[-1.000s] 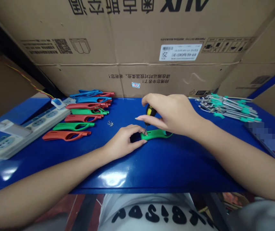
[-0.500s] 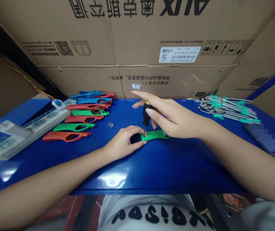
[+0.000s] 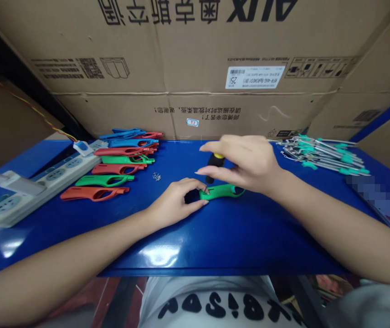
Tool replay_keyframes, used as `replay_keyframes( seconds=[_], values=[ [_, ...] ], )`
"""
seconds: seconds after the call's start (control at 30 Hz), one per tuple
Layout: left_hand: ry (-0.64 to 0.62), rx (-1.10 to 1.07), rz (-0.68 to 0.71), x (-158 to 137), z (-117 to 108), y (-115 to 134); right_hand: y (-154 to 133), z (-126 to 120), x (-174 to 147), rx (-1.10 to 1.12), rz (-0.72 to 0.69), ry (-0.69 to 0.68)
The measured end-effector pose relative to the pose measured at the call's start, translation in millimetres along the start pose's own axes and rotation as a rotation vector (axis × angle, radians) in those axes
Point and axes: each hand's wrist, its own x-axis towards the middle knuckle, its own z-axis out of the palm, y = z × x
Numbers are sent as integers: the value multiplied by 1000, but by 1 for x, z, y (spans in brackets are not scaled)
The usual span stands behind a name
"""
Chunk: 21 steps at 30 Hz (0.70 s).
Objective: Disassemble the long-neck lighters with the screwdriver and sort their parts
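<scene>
A green lighter casing (image 3: 220, 191) lies flat on the blue table in front of me. My left hand (image 3: 184, 198) pinches its left end between thumb and fingers. Above the casing, my right hand (image 3: 246, 161) is closed around a black and yellow screwdriver (image 3: 214, 167). The screwdriver leans to the right, and its thin shaft points down at the casing's left end beside my left fingertips. Whether the tip touches a screw is too small to tell. A small pile of screws (image 3: 156, 176) lies left of the casing, beyond my left hand.
Red, green, blue and orange lighter casings (image 3: 111, 181) lie in a column at the left, beside a white power strip (image 3: 49, 177). Metal rods with teal parts (image 3: 328, 155) are heaped at the right, near a blurred flat device (image 3: 379, 205). A cardboard box (image 3: 195, 68) stands behind.
My right hand has turned and curled from spread fingers to a closed grip on the screwdriver, which now tilts to the right. My left hand and the green casing stay in place.
</scene>
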Motion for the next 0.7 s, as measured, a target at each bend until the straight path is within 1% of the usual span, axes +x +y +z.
replay_keyframes(
  seconds=[0.03, 0.07, 0.1, 0.2, 0.23, 0.27, 0.3, 0.4, 0.43, 0.47, 0.6, 0.63, 0.7],
  values=[
    [4, 1, 3, 0, 0, 0, 0, -1, -1, -67, -33, 11],
    [8, 5, 5, 0, 0, 0, 0, -2, -1, -89, -43, -1],
    [9, 11, 4, 0, 0, 0, -1, -3, -1, -58, -26, -30],
    [3, 21, -5, 1, 0, 0, -5, -5, 4, 205, 116, -152],
    [2, 19, -7, 1, 0, 1, -6, -6, 6, 268, 155, -173],
    [-2, 16, -9, 1, 0, 1, -7, -6, 7, 285, 177, -177],
    [-5, 13, -13, 1, 0, 1, -7, -6, 8, 253, 190, -170],
    [-15, 3, -19, 0, 0, 1, -7, -6, 7, 53, 201, -157],
    [-16, 2, -23, 0, 0, 1, -7, -6, 7, 35, 210, -156],
    [-16, 4, -27, 0, 0, 1, -7, -5, 7, 65, 220, -157],
    [-20, 1, -34, 1, -1, 1, -7, -3, 8, 380, 269, -195],
    [-21, 1, -32, 1, -1, 2, -7, -3, 8, 411, 271, -207],
    [-21, 5, -28, 1, -1, 2, -7, -2, 7, 338, 273, -199]
  ],
)
